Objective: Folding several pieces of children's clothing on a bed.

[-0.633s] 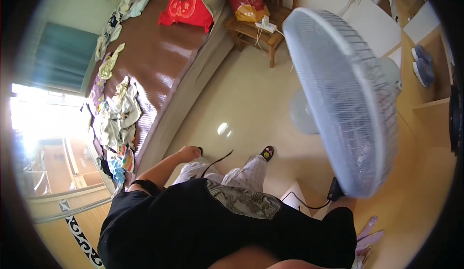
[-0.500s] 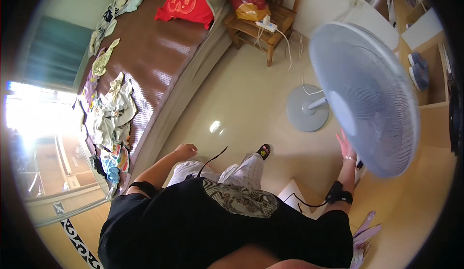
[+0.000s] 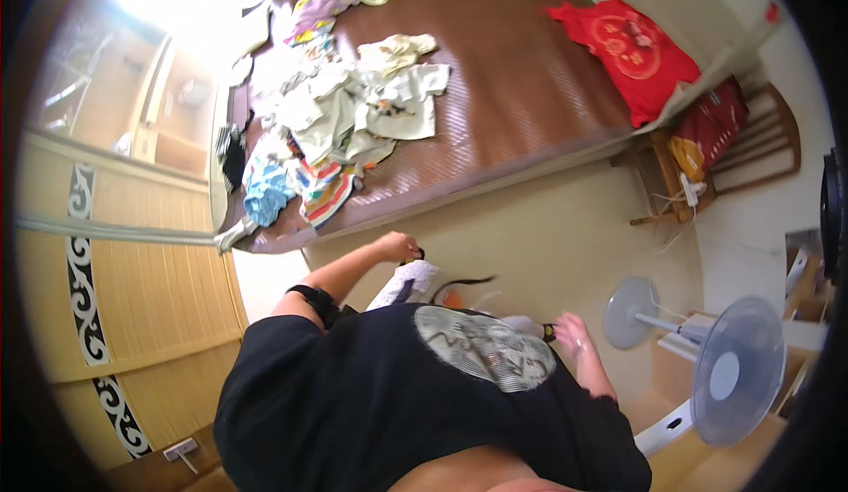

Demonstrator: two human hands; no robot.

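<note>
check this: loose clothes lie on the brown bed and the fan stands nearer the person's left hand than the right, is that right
Not quite: in the head view the fan stands nearer the person's right hand than the left hand. Loose clothes do lie on the brown bed.

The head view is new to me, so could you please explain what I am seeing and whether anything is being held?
There is no robot here, just a person with bare hands. The picture comes from a wide fisheye camera worn on their head, looking down, so straight edges bend toward the rim. The black shirt is the wearer's own. Their left hand is toward the bed; their right hand is nearer the fan. On the bed lie loose clothes and a red cloth item. I can make out nothing held in either hand.
</note>
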